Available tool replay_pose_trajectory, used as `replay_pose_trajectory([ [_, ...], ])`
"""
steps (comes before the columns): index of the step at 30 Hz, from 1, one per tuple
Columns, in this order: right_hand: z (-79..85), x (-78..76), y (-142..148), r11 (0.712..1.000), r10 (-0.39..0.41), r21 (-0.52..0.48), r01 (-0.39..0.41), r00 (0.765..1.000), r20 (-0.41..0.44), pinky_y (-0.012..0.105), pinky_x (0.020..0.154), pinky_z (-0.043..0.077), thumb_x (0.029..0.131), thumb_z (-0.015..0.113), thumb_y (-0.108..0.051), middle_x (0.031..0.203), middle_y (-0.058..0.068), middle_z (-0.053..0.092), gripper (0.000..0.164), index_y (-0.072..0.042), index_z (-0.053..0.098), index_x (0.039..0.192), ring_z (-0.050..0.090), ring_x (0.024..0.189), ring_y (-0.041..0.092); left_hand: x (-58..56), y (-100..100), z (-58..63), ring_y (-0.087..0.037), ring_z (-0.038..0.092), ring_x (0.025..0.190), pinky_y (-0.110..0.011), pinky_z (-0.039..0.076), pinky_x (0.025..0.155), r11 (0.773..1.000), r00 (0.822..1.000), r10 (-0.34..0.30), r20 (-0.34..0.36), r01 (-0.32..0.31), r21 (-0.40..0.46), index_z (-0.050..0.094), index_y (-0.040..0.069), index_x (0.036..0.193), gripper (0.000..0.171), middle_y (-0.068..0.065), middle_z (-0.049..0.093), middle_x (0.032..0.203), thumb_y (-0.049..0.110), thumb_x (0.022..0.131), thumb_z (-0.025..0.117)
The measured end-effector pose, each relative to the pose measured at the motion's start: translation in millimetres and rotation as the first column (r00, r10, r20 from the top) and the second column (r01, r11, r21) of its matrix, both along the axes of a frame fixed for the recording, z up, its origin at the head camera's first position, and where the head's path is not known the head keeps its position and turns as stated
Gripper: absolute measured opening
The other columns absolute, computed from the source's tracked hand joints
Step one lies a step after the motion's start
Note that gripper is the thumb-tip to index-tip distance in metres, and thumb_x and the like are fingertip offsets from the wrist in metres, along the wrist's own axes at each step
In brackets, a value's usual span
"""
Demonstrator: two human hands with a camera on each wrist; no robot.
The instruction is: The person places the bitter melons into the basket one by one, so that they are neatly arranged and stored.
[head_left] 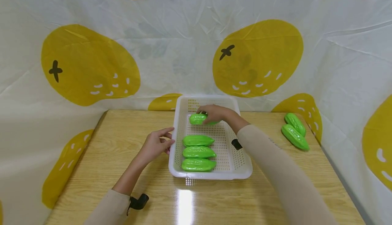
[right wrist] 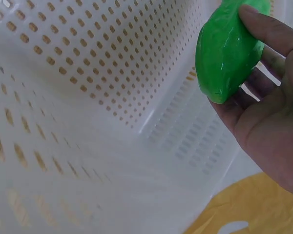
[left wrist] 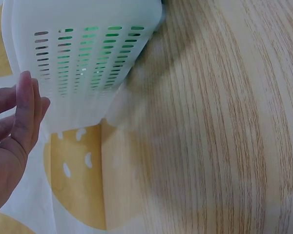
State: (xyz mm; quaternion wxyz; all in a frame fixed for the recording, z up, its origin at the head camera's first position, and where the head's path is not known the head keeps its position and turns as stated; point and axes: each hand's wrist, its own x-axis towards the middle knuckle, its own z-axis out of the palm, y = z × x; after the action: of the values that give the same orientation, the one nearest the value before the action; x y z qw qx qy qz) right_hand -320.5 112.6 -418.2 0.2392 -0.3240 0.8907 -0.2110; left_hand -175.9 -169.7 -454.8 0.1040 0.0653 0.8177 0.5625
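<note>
A white perforated plastic basket point(head_left: 211, 175) stands on the wooden table. Toward its back, my right hand point(head_left: 215, 112) grips a glossy green bitter melon point(head_left: 196, 118); the right wrist view shows the thumb lying over this bitter melon point(right wrist: 229, 53). Three more bitter melons point(head_left: 198, 151) lie side by side in the front left of the basket. At the basket's left rim is my left hand point(head_left: 155, 145), its fingers extended and holding nothing. In the left wrist view its fingers point(left wrist: 25, 105) are beside the slotted wall; whether they touch it I cannot tell.
Two more green bitter melons point(head_left: 294, 133) lie together at the right rear of the table point(head_left: 128, 123). Behind the table hangs a white cloth point(head_left: 177, 65) with large yellow fruit prints. Each sleeve has a small black device at the wrist.
</note>
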Motion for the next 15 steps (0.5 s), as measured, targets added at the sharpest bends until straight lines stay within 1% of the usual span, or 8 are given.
replay_pose_trajectory([
  [4, -8.2, 2.4, -5, 1.0, -0.002, 0.007, 0.002, 1.0, 0.012, 0.047, 0.115, 0.048, 0.095, 0.075, -0.014, 0.143, 0.018, 0.059, 0.052, -0.007, 0.056, 0.143, 0.054, 0.135, 0.035, 0.4, 0, -0.2, -0.018, 0.071, 0.073, -0.05, 0.066, 0.066, 1.0, 1.0, -0.001, 0.0, 0.001, -0.003, 0.055, 0.002, 0.148, 0.054, -0.023, 0.067, 0.118, 0.001, 0.096, 0.07],
  [9, -16.8, 4.8, -10, 1.0, 0.003, 0.03, -0.003, 1.0, 0.016, 0.045, 0.115, 0.048, 0.095, 0.075, -0.016, 0.144, 0.016, 0.059, 0.052, -0.009, 0.056, 0.143, 0.054, 0.136, 0.033, 0.7, 0, -0.3, -0.018, 0.071, 0.073, -0.055, 0.065, 0.068, 1.0, 1.0, 0.004, 0.009, -0.004, 0.0, 0.055, 0.003, 0.148, 0.054, -0.023, 0.066, 0.118, 0.001, 0.096, 0.07],
  [15, -21.8, 10.0, -14, 0.999, 0.014, 0.032, -0.014, 1.0, 0.017, 0.044, 0.114, 0.049, 0.094, 0.074, -0.016, 0.14, 0.013, 0.062, 0.052, -0.009, 0.058, 0.142, 0.057, 0.131, 0.03, 0.8, 1, 2.0, -0.018, 0.071, 0.073, -0.054, 0.066, 0.068, 1.0, 1.0, 0.009, 0.007, -0.009, 0.005, 0.055, 0.002, 0.148, 0.054, -0.023, 0.066, 0.118, -0.001, 0.096, 0.069],
])
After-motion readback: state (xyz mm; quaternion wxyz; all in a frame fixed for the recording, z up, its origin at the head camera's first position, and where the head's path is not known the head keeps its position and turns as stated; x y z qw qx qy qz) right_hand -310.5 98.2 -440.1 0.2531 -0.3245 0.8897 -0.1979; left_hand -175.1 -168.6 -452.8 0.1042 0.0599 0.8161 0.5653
